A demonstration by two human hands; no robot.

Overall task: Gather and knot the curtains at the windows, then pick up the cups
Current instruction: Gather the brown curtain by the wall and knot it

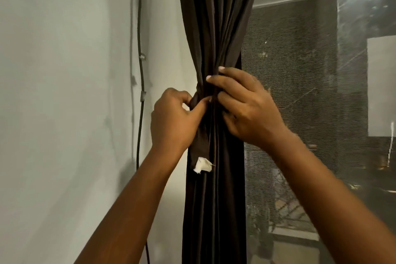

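Presently: dark brown curtain [216,28], gathered into one vertical bunch between a pale wall [64,70] and a mesh-screened window [289,70]. Left hand [173,122] pinches a fabric tie band [201,135] at the bunch's left edge; a white frayed tag [202,165] hangs at the band's lower end. Right hand [246,105] grips the bunch, fingers curled round its folds. Black cable [140,70] clipped down the wall.

Curtain [216,28]: plain dark brown. Tag [202,164] on it: white. Wall [64,70]: pale grey-white. Cable [140,70]: black.
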